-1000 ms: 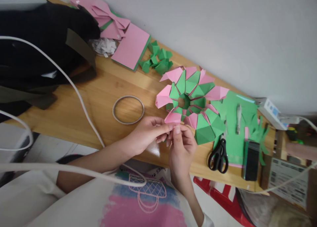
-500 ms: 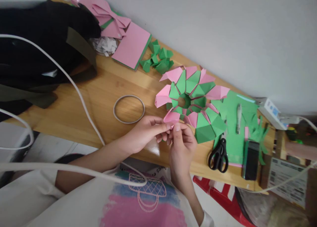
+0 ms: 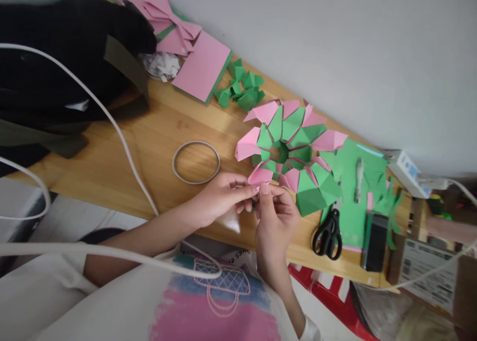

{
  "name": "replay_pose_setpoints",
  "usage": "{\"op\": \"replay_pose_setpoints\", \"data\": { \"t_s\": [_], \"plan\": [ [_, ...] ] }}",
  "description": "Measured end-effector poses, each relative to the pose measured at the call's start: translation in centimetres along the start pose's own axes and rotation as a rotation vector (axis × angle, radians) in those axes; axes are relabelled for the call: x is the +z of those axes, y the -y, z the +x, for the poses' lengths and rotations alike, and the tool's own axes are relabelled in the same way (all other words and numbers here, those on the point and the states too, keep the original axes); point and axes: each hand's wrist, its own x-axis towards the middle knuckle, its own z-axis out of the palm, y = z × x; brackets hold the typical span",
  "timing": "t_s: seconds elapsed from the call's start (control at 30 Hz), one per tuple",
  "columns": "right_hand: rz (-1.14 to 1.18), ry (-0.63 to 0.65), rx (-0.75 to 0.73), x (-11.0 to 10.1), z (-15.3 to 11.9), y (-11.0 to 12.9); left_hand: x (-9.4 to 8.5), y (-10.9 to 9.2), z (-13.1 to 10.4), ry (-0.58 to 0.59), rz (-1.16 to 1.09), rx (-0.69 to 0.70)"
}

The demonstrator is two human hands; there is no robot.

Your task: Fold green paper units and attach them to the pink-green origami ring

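A ring of folded pink and green paper pieces, like a large paper flower [image 3: 307,189], lies on the wooden table in front of me. At its near left edge, a pink paper petal [image 3: 260,175] is pinched between my two hands. My left hand [image 3: 227,197] holds it from the left with thumb and fingers closed. From the right, my right hand [image 3: 276,212] grips the petal's lower tip between thumb and forefinger. The fingertips of both hands meet, so the tip itself is mostly hidden.
Black scissors [image 3: 328,234] lie right of my hands, beside a green sheet [image 3: 348,217], a cutter [image 3: 358,179] and a dark box [image 3: 374,241]. A roll-sized ring [image 3: 196,162] is on the left. Green paper pieces [image 3: 244,85] and a pink stack [image 3: 204,65] lie behind. A white cable [image 3: 112,117] crosses the left.
The view has shifted slightly. Both hands stay at the same pink petal, with the right fingers moved only a little.
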Motion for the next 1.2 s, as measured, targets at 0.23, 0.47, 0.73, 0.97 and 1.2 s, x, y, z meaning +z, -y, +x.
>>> {"op": "replay_pose_setpoints", "data": {
  "t_s": [0.23, 0.47, 0.73, 0.97, 1.2],
  "plan": [
    [-0.036, -0.038, -0.040, 0.09, 0.08, -0.03, -0.22, -0.34, -0.09, 0.035, 0.048, -0.009],
    [0.031, -0.042, 0.010, 0.33, -0.07, -0.19, -0.16, -0.30, -0.07, 0.012, 0.051, -0.036],
    [-0.014, -0.063, -0.049, 0.45, 0.02, -0.03, -0.47, 0.09, -0.08, 0.008, -0.024, -0.072],
    [0.054, -0.077, 0.007, 0.52, -0.25, -0.19, -0.13, 0.28, -0.16, 0.007, -0.015, -0.029],
    [0.172, -0.033, 0.071, 0.52, -0.23, 0.05, -0.15, 0.40, -0.26, 0.014, 0.013, 0.031]
  ]
}}
